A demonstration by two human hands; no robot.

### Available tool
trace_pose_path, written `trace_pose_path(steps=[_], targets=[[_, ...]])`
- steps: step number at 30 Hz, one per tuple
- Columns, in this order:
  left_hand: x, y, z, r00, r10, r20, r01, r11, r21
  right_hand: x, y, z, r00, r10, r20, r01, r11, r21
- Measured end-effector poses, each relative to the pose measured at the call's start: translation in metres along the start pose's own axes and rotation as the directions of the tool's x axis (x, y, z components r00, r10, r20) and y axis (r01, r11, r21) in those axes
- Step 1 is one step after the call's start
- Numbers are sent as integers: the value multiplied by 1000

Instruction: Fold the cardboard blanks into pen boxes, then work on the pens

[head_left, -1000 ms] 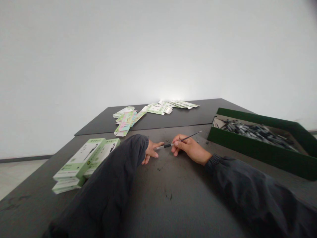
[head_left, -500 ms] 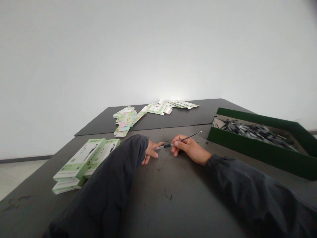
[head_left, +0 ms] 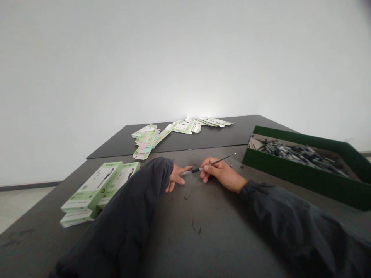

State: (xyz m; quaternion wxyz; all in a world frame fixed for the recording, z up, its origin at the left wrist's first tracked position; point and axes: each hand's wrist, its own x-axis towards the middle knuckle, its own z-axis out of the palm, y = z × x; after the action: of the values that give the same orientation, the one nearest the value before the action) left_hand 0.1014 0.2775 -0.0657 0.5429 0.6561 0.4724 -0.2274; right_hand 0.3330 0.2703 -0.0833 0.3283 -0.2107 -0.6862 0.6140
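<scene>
My left hand (head_left: pixel 175 178) has a pen barrel (head_left: pixel 196 170) between its thumb and fingers; the barrel is clear with a black grip and points right. Pinched in my right hand (head_left: pixel 220 173) is a thin dark pen refill (head_left: pixel 225 158), its slim tip slanting up to the right. The barrel's grip end meets the right fingertips, and whether the refill touches it I cannot tell. A small piece (head_left: pixel 231 166) shows just behind the right hand, too small to name. Both hands are low over the dark table (head_left: pixel 185 231).
To the right stands a green box (head_left: pixel 290 168) holding many pen parts (head_left: pixel 304 154). Green-and-white pen boxes (head_left: pixel 92 185) are stacked at the left. Flattened cartons (head_left: pixel 183 126) and colourful cartons (head_left: pixel 147 143) lie toward the back, before a white wall (head_left: pixel 185 58).
</scene>
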Motion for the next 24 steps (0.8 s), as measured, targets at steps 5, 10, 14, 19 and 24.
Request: trace_pose_path(steps=[5, 10, 14, 19, 24], targets=[[2, -1, 0, 1000, -22, -21, 22, 1000, 4, 0, -1, 0, 1000, 1, -2, -1, 1000, 9], [0, 2, 2, 999, -42, -35, 41, 999, -28, 0, -1, 0, 1000, -1, -3, 1, 1000, 4], [-2, 3, 3, 998, -38, -51, 36, 999, -32, 0, -1, 0, 1000, -2, -1, 2, 1000, -4], [-2, 0, 3, 999, 11, -50, -13, 999, -38, 0, 0, 0, 1000, 0, 1, 0, 1000, -13], [3, -3, 1, 999, -12, -37, 10, 999, -45, 0, -1, 1, 1000, 3, -7, -3, 1000, -16]])
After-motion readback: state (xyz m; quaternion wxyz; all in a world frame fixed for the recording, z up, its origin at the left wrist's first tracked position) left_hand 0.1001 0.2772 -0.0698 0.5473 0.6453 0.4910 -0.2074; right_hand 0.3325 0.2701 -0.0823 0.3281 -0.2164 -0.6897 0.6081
